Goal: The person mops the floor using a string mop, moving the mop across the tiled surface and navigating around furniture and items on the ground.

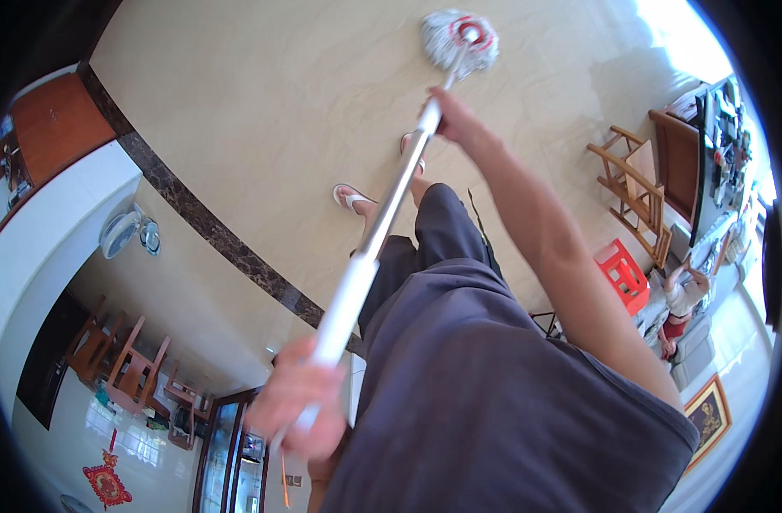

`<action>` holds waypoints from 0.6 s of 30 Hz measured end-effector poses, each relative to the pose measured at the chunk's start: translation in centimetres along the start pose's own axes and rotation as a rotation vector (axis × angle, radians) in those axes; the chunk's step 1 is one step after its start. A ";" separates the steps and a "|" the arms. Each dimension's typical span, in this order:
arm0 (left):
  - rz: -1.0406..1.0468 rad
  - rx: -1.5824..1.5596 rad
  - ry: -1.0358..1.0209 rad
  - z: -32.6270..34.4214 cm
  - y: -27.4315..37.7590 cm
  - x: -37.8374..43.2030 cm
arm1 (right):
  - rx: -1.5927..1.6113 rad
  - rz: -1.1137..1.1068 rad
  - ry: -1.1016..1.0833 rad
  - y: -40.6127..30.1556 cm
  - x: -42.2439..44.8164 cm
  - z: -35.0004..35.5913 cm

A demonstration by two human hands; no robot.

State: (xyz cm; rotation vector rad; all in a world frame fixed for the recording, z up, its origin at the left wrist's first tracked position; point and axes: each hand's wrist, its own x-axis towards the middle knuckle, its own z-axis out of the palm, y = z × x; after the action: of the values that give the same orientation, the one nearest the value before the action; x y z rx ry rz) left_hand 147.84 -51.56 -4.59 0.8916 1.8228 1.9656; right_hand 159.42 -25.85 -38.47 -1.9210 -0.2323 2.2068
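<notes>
A mop with a silver and white pole [391, 205] slants across the view. Its head of pale strands with a red ring [460, 42] lies on the beige floor [269, 96], beyond my sandalled feet. My left hand [301, 401], blurred, is closed around the white upper end of the pole, near my body. Farther down, my right hand [452, 115] grips the white lower section with the arm stretched out. The pole passes in front of my legs, and part of the left forearm is hidden behind the hand.
A folding wooden chair [638, 186] and a red plastic stool [623, 276] stand at right, near a seated or reclining person [682, 301]. A dark marble strip [205, 224] crosses the floor. At left are a white counter wall [64, 186], a fan [119, 234] and wooden chairs [136, 369].
</notes>
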 end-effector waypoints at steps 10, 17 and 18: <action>-0.229 0.255 0.335 -19.0 6.1 -5.0 | -0.148 0.095 -0.079 20.6 -3.9 12.8; 0.275 -0.089 0.064 -19.1 17.5 -3.2 | -0.183 0.455 -0.377 28.2 -14.1 24.4; 0.335 0.241 0.117 -14.8 16.0 -1.8 | -0.239 0.452 -0.382 28.4 -14.4 24.7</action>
State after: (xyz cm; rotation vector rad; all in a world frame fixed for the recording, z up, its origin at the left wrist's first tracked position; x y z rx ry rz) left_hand 142.81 -66.40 10.67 1.2506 2.1265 2.0549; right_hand 135.39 -56.63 -28.38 -1.7786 -0.1312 2.9674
